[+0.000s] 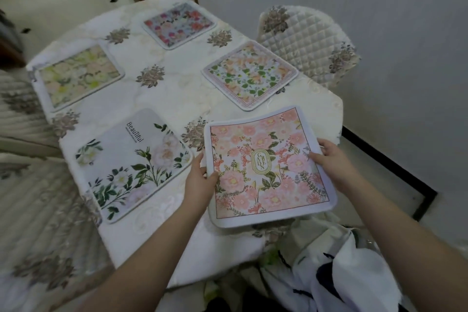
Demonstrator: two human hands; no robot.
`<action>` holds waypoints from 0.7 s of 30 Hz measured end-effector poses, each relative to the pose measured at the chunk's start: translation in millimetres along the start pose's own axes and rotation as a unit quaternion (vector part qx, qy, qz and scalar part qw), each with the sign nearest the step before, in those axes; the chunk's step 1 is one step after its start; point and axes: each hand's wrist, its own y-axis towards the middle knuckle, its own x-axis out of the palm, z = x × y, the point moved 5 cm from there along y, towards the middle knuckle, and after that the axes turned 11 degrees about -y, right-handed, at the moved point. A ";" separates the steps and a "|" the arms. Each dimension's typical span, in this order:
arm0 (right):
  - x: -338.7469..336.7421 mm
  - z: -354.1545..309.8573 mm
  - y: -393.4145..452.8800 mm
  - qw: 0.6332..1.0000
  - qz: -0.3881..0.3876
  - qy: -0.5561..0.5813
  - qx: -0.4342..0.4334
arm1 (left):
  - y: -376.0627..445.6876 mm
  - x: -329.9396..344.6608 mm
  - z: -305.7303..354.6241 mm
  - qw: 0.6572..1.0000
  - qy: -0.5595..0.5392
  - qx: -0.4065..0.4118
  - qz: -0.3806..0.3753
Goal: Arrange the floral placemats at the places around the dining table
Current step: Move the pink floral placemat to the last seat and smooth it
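I hold a pink floral placemat [268,167] with a green oval label over the table's near right corner. My left hand [201,177] grips its left edge and my right hand [330,159] grips its right edge. Several other placemats lie flat on the table [177,78]: a grey one with white flowers and the word "Beautiful" [134,162] at near left, a pale green and peach one [78,76] at far left, a red and pink one [178,24] at the far end, and an orange and green one [249,75] at right.
A cream tablecloth with brown flower motifs covers the table. A quilted chair back [306,40] stands at the right side by the white wall. More cushioned seating [27,185] lies to the left. White and dark fabric [342,273] sits at the bottom right.
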 end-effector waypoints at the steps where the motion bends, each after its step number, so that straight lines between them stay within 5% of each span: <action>1: 1.4 -2.8 8.7 1.000 -0.005 -0.014 -0.003 | 0.9 0.6 -3.2 1.000 -0.001 -0.005 0.006; 11: 28.0 -38.8 71.2 0.980 -0.039 -0.171 -0.090 | -4.1 1.7 -37.5 0.996 -0.037 -0.058 0.055; 21: 40.2 -24.7 109.0 0.952 -0.088 -0.274 -0.107 | -17.5 4.7 -58.8 0.990 -0.068 -0.120 0.022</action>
